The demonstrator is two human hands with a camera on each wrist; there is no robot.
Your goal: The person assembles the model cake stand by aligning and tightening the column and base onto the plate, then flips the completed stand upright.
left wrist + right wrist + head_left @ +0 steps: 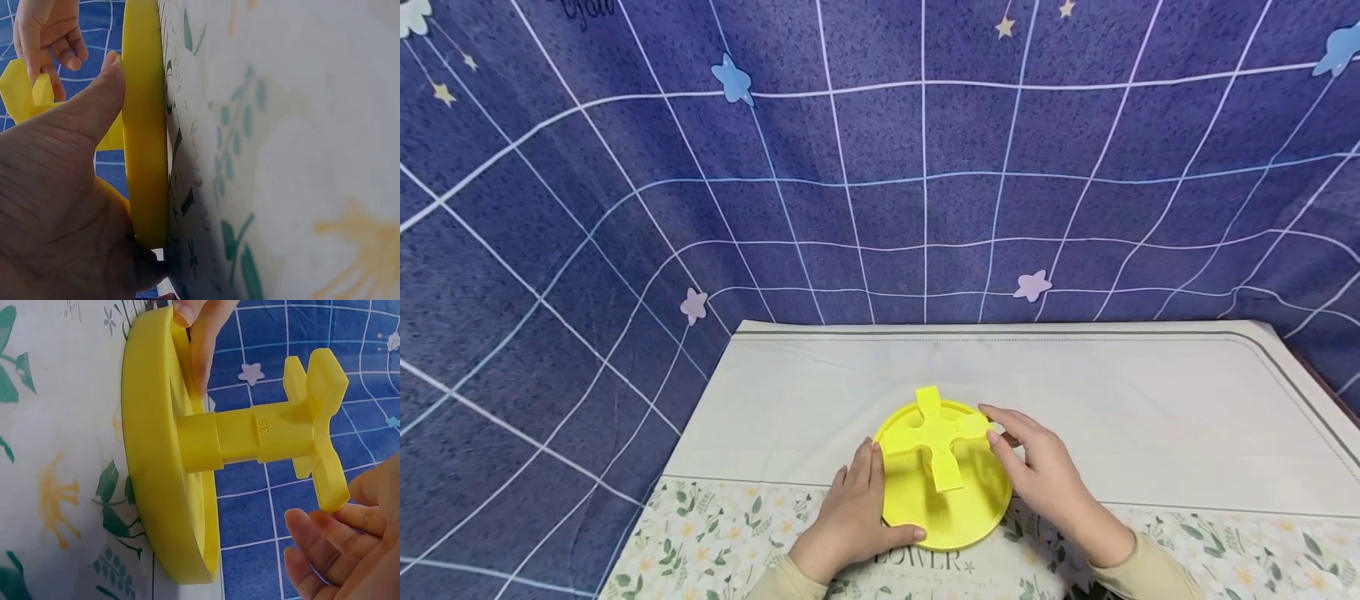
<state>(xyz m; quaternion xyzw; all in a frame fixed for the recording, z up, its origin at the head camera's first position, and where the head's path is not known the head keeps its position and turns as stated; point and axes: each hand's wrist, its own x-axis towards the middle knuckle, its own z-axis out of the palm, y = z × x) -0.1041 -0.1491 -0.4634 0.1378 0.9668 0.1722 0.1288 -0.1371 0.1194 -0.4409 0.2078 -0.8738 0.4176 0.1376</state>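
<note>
A yellow round base [977,500] with a raised rim lies on the table mat. From its centre rises a stepped yellow shaft [237,437] marked "35", topped by a four-armed yellow cross handle [936,437]. My left hand [857,508] holds the base at its left and front, thumb along the front rim. The left wrist view shows that thumb [103,94] against the rim. On the other side, my right hand [1045,471] has its thumb and index finger around the tip of the handle's right arm. Its other fingers [306,569] hang loosely bent below that arm.
The table has a white mat [1112,400] with a floral front band [730,525] and printed lettering under the base. Behind and to the left hangs a blue curtain [880,208] with grid lines and stars.
</note>
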